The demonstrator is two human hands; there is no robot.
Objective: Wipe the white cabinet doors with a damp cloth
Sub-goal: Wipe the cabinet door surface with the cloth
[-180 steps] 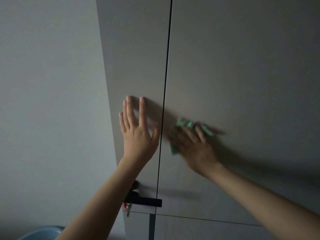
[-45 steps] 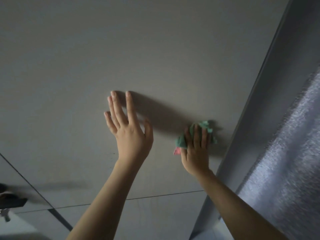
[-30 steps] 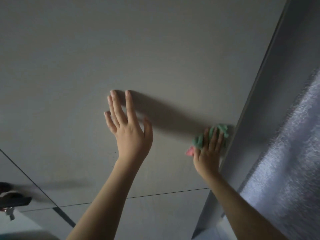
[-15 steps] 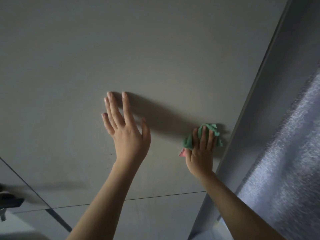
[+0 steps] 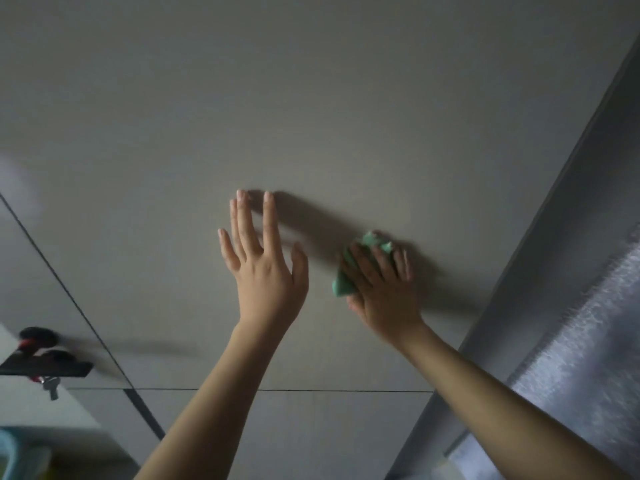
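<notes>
Right hand (image 5: 382, 289) presses the green cloth (image 5: 349, 271) flat against the white cabinet door (image 5: 346, 116), its grip spread over the cloth with fingers extended. Left hand (image 5: 265, 268) lies just beside it on the same door, grip wide, fingers straight, holding nothing. Black door handle (image 5: 45, 365) at lower left.

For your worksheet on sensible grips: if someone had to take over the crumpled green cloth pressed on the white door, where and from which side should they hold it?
Probably the lower-left corner of the crumpled green cloth, approached from the left. That bunched part sticks out past the right hand, whose fingers flatten the rest against the white cabinet door; only a small tip shows above.
</notes>
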